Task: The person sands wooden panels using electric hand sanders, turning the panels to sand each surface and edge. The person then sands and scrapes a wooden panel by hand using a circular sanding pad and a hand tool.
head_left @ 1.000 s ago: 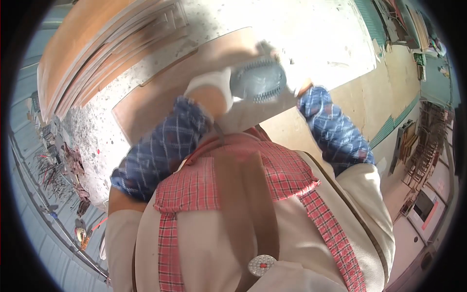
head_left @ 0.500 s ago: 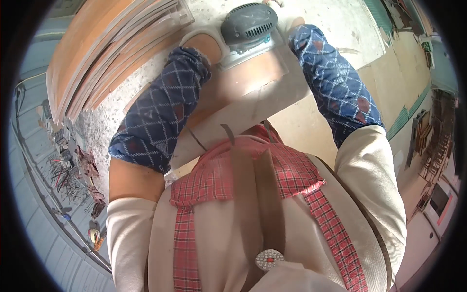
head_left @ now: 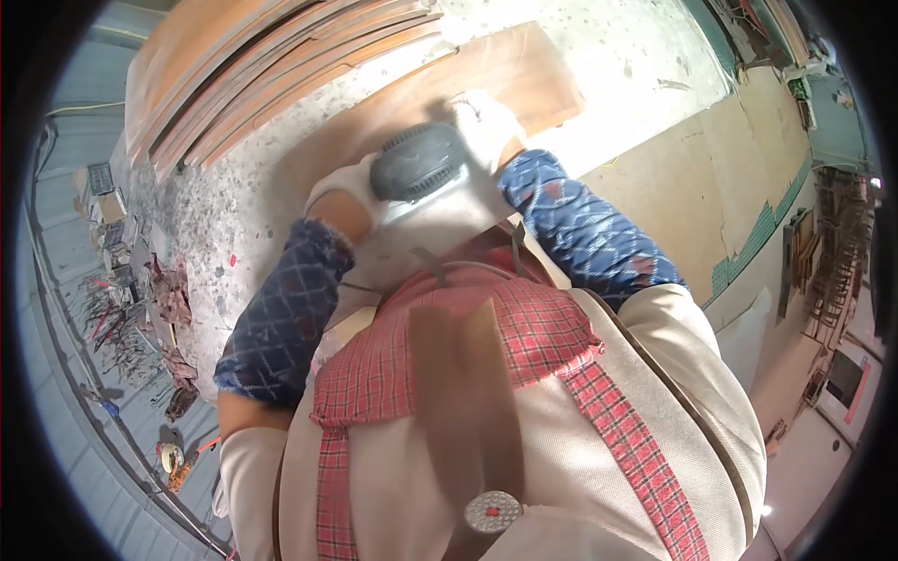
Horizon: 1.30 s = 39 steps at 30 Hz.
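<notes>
A dark grey power sander with vent slots rests on a brown wooden panel, at the panel's near side. My left hand, in a white glove, is closed around the sander's left end. At its far right side, my right hand, gloved in white too, grips the housing. The gloves and the housing hide some of my fingers. Blue patterned sleeve covers reach over both my forearms. Bright light washes out part of the panel's right end.
A stack of curved brown wooden panels stands on the speckled white worktop at the far left. To the right lies a large beige board. Several tools and scraps lie beyond the worktop's left side.
Both hands have drawn the sander closer to my body and to the left across the panel. More of the panel's far part shows now. The whole view has shifted slightly.
</notes>
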Each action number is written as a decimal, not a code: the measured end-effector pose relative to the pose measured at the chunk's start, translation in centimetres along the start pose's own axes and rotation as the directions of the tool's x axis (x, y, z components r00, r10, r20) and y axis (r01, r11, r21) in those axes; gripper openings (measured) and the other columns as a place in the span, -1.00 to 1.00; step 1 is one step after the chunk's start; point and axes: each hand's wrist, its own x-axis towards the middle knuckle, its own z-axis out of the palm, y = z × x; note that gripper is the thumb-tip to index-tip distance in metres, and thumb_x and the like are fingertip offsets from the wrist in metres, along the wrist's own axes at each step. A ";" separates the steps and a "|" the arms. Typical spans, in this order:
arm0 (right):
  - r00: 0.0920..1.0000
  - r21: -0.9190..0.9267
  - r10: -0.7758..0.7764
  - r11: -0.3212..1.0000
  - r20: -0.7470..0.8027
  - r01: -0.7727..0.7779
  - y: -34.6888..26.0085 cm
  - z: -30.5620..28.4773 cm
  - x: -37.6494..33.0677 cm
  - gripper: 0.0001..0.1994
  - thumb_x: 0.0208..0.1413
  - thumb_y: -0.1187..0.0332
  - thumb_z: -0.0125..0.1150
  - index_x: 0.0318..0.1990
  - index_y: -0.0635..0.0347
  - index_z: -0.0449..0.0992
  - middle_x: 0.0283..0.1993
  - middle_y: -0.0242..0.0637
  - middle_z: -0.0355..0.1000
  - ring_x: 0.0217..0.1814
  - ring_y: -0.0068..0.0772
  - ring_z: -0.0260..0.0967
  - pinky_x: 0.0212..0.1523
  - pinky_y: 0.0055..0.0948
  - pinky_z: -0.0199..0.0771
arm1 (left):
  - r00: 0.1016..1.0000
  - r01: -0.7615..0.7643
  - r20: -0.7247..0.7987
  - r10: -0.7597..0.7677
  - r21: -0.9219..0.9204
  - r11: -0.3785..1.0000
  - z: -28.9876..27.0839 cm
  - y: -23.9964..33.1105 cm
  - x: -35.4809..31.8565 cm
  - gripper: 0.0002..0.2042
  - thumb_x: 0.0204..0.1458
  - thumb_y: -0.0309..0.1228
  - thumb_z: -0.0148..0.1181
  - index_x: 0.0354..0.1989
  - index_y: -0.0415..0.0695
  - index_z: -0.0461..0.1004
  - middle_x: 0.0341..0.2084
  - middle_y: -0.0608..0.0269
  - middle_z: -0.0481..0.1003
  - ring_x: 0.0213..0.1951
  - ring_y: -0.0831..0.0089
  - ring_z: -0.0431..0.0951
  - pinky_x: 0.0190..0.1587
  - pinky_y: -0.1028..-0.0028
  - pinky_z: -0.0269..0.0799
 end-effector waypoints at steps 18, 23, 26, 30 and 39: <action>0.940 0.170 0.234 0.966 -0.247 -0.196 11.0 -6.7 -1.5 -0.68 0.30 0.19 -0.05 -0.06 0.11 0.62 -0.02 -0.11 0.57 0.03 -0.07 0.50 0.12 -0.26 0.44 | 0.935 -0.349 0.009 0.354 0.193 0.917 1.8 8.6 12.3 -0.65 0.09 -0.29 0.16 0.04 -0.14 0.50 -0.18 -0.04 0.63 -0.11 0.02 0.64 -0.06 0.17 0.54; 0.869 0.112 0.292 0.956 -0.400 -0.270 19.3 -10.5 0.0 -0.65 0.29 0.14 -0.02 -0.01 0.06 0.64 -0.01 -0.09 0.59 0.06 -0.17 0.52 0.13 -0.34 0.44 | 0.836 -0.548 0.052 0.546 0.111 0.829 1.4 14.8 20.3 -0.68 0.07 -0.24 0.20 -0.10 -0.19 0.57 -0.20 -0.08 0.62 -0.16 -0.02 0.63 -0.12 0.17 0.54; 0.811 0.437 0.521 0.816 -0.268 -0.379 23.2 -10.4 1.4 -0.68 0.31 0.15 0.01 -0.04 0.05 0.66 -0.07 -0.24 0.61 -0.04 -0.34 0.51 0.04 -0.40 0.47 | 0.866 -0.498 0.083 0.494 0.248 0.831 1.0 17.5 21.3 -0.65 0.11 -0.23 0.20 0.02 -0.13 0.56 -0.08 -0.04 0.61 -0.09 0.02 0.62 -0.04 0.24 0.53; 0.830 0.459 0.480 0.828 -0.283 -0.322 18.0 -8.6 0.9 -0.66 0.31 0.14 -0.02 -0.04 0.06 0.65 -0.08 -0.18 0.62 -0.04 -0.24 0.52 0.09 -0.37 0.45 | 0.890 -0.456 0.078 0.450 0.206 0.866 2.2 12.6 19.9 -0.56 0.06 -0.28 0.24 0.13 -0.13 0.48 -0.09 -0.06 0.61 -0.12 0.01 0.64 -0.06 0.21 0.55; 0.937 0.346 0.348 0.882 -0.019 -0.320 7.6 -4.1 1.3 -0.69 0.30 0.17 0.02 -0.04 0.11 0.61 0.03 -0.10 0.52 0.15 -0.10 0.43 0.21 -0.27 0.37 | 0.981 -0.194 0.002 0.194 0.032 0.980 -0.6 5.3 6.2 -0.68 0.06 -0.32 0.19 -0.02 -0.15 0.52 -0.18 -0.03 0.62 -0.14 0.04 0.62 -0.05 0.21 0.52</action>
